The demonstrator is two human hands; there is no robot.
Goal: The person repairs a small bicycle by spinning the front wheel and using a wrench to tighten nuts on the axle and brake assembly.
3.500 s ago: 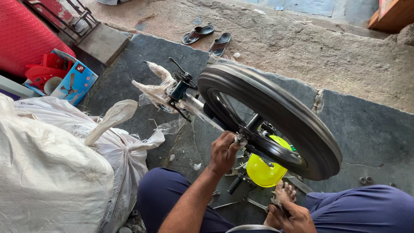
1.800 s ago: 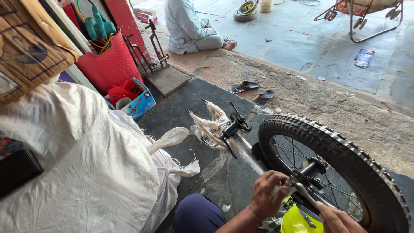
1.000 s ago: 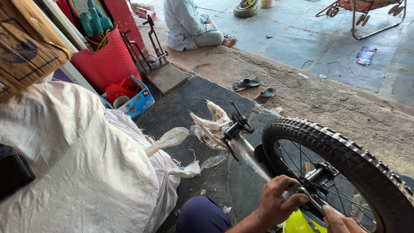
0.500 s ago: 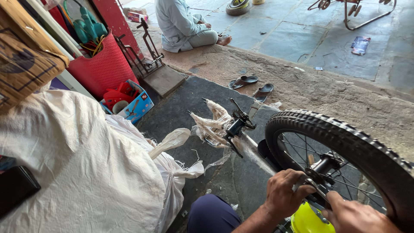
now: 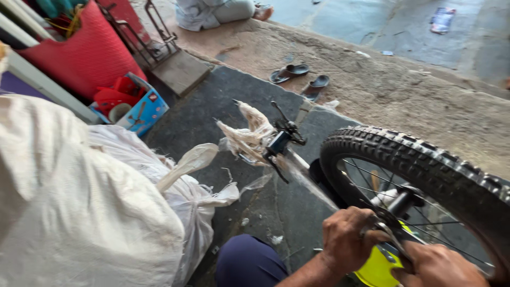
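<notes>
A big white sack [image 5: 69, 212] fills the left side of the frame, and its tied top [image 5: 186, 162] sticks out toward the middle. Above it, in the upper left, a red mesh bag [image 5: 79, 53] leans by a small blue box [image 5: 143, 109] with red things inside. Next to that, a flat metal cart [image 5: 178, 66] sits on the ground. At the very top, a person in light clothes [image 5: 212, 10] sits on the floor, away from the work.

In the middle, the bike handlebar [image 5: 265, 141] lies on the dark stone floor [image 5: 212, 106], wrapped in torn white plastic. A black brake lever [image 5: 287, 127] sticks up from it. Higher up, two dark sandals [image 5: 300, 77] lie side by side on the rough ground.

Low in the middle, the person's knee in blue pants [image 5: 249, 263] shows at the bottom edge. Just right of it, the left hand [image 5: 348, 244] is curled tight around a metal part at the middle of the wheel. A yellow plastic piece [image 5: 377, 268] peeks out under the hands.

On the right, the black knobby bike wheel [image 5: 425, 159] stands up, with thin spokes inside. In the lower right corner, the right hand [image 5: 438, 266] is closed on a thin metal tool [image 5: 390, 236] that touches the wheel's middle
</notes>
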